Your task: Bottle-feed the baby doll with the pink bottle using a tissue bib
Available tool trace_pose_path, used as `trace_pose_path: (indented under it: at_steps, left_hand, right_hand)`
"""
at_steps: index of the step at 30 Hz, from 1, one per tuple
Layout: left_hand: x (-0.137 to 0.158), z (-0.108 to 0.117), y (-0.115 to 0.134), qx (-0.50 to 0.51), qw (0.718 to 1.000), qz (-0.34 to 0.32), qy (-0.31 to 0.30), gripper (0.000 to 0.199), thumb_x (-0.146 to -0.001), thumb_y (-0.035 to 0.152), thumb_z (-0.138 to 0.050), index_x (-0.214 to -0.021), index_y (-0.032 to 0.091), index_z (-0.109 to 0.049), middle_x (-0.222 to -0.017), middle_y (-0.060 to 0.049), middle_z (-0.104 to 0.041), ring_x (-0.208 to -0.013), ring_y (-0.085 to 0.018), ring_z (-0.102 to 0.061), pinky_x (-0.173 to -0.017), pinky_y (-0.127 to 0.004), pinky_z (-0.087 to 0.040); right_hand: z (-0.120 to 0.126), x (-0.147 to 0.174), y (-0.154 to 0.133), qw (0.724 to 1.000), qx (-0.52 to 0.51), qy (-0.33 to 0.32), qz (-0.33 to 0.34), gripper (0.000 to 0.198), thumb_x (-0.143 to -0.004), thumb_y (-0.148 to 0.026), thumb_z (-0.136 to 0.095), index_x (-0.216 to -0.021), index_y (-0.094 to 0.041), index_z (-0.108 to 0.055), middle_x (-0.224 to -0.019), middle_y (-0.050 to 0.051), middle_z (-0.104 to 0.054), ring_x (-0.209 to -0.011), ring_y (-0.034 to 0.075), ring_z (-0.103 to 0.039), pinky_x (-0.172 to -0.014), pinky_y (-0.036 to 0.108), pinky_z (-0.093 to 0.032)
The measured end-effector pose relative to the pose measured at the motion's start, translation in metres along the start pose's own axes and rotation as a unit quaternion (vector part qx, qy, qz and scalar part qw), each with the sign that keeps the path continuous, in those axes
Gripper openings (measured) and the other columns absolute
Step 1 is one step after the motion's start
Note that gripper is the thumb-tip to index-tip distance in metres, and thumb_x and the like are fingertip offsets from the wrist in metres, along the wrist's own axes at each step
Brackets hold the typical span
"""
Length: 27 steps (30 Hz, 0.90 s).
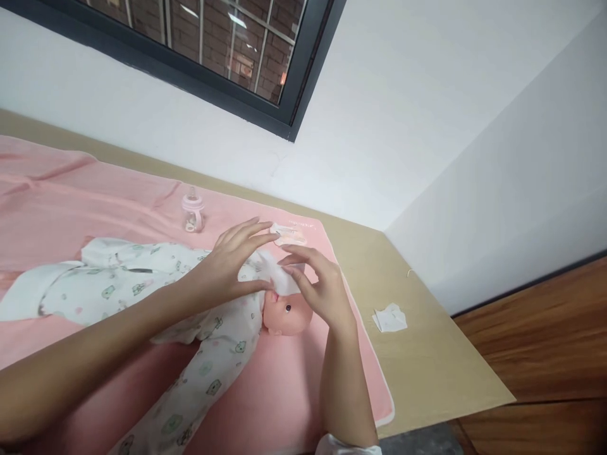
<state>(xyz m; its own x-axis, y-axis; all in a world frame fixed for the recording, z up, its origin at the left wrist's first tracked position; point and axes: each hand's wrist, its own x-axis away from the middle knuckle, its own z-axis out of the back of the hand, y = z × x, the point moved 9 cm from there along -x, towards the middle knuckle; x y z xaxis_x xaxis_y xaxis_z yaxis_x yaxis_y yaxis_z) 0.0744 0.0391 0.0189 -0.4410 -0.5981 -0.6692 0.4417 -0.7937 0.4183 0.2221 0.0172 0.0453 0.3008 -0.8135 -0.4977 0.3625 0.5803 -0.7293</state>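
A baby doll in white printed pajamas (208, 322) lies on its back, its head (289, 316) toward the right. Over part of its face is a thin white tissue (282, 283), slightly blurred. My right hand (317, 284) pinches the tissue's right edge between thumb and forefinger. Across the doll's chest reaches my left hand (237, 259), fingers stretched and thumb apart, with the thumb tip by the doll's mouth at the tissue's edge. Just beyond my fingertips lies a small white printed packet (290, 236).
A pink blanket (294, 385) is spread over the tan tabletop (427, 373). A baby bottle (193, 212) with a pink collar stands behind the doll. One crumpled white tissue (390, 318) lies to the right. White wall and a dark-framed window (289, 120) border the back.
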Motion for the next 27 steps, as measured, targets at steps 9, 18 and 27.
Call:
trace_pose_path:
  at_steps: [9, 18, 27]
  left_hand:
    - [0.015, -0.010, 0.000, 0.143, 0.962, 0.043, -0.227, 0.011, -0.085, 0.038, -0.071, -0.083, 0.027, -0.073, -0.099, 0.003, -0.074, -0.101, -0.020, -0.068, -0.100, -0.039, -0.051]
    - [0.009, 0.038, 0.036, 0.181, 0.980, -0.049, -0.061, 0.008, -0.086, 0.025, -0.074, -0.093, 0.025, -0.074, -0.134, -0.002, -0.059, -0.122, -0.019, -0.056, -0.094, -0.025, -0.051]
    - [0.009, 0.048, 0.023, 0.228, 0.972, 0.050, 0.001, 0.007, -0.085, 0.026, -0.073, -0.081, 0.022, -0.071, -0.083, 0.003, -0.070, -0.080, -0.012, -0.066, -0.070, -0.020, -0.051]
  right_hand:
    - [-0.011, 0.011, -0.029, 0.999, 0.008, -0.028, 0.014, 0.029, -0.095, -0.031, -0.057, -0.123, -0.037, -0.066, -0.100, 0.001, -0.074, -0.096, 0.018, -0.069, -0.089, 0.036, -0.056]
    - [-0.020, 0.004, -0.020, 0.999, -0.028, -0.016, 0.003, 0.044, -0.087, -0.027, -0.069, -0.130, -0.032, -0.059, -0.126, 0.006, -0.063, -0.091, 0.014, -0.065, -0.080, 0.030, -0.058]
    - [-0.008, 0.000, -0.004, 0.995, -0.092, 0.007, -0.027, 0.057, -0.084, -0.029, -0.071, -0.137, -0.034, -0.051, -0.134, 0.005, -0.056, -0.082, 0.009, -0.065, -0.089, 0.032, -0.057]
